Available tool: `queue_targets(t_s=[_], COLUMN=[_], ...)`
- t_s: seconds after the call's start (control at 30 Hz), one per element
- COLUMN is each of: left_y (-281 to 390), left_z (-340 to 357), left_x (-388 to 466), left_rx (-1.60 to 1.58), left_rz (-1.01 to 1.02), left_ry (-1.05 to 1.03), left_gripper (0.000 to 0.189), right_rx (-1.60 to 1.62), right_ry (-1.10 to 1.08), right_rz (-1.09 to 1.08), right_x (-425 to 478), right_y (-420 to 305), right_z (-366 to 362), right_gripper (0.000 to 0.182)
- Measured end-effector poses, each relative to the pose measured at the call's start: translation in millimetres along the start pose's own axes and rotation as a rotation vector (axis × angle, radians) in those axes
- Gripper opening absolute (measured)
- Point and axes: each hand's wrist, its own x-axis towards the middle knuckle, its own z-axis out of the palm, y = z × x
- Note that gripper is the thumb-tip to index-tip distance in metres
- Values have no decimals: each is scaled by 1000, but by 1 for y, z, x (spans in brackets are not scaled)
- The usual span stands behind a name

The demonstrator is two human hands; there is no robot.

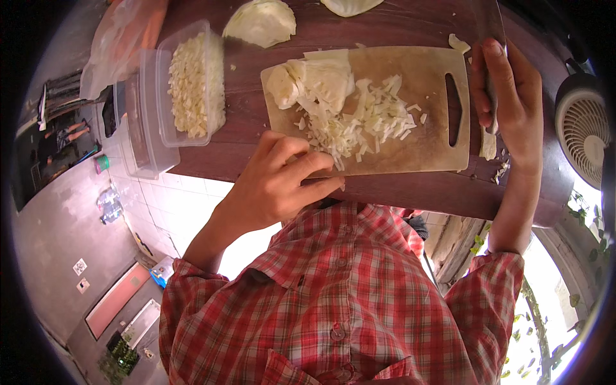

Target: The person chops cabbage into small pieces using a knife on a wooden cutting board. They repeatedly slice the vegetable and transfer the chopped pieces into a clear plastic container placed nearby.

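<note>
A kitchen knife [492, 19] is in my right hand [517, 101], upright in view beside the board's right end, its blade running off the top edge. My left hand [284, 175] is at the near left edge of a cutting board [409, 154]. Its fingers are loosely bent and apart, close to a heap of chopped cabbage [385, 113]; nothing shows in them. An uncut piece of cabbage [327, 74] lies on the board's far left part, beside the heap.
Left of the board, a clear plastic container [211, 137] holds chopped pale pieces, with another clear container [161, 163] alongside. Cabbage leaves [262, 24] lie on the wooden table [240, 115] beyond. Scraps [488, 146] are near my right wrist. A fan [584, 127] stands far right.
</note>
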Motion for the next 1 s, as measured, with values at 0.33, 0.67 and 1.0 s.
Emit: queue_targets(t_s=[0.33, 0.67, 1.0], left_y=[-8, 9, 23], left_z=[7, 27, 54], left_x=[4, 0, 29], left_rx=[-9, -8, -135], left_rz=[-173, -367, -397], left_ry=[249, 230, 490], left_gripper=[27, 54, 42], right_rx=[22, 36, 80], right_ry=[9, 2, -39], right_rz=[29, 29, 42], right_x=[2, 2, 2], right_y=[-11, -11, -10], right_z=[5, 8, 7], right_gripper=[39, 39, 39])
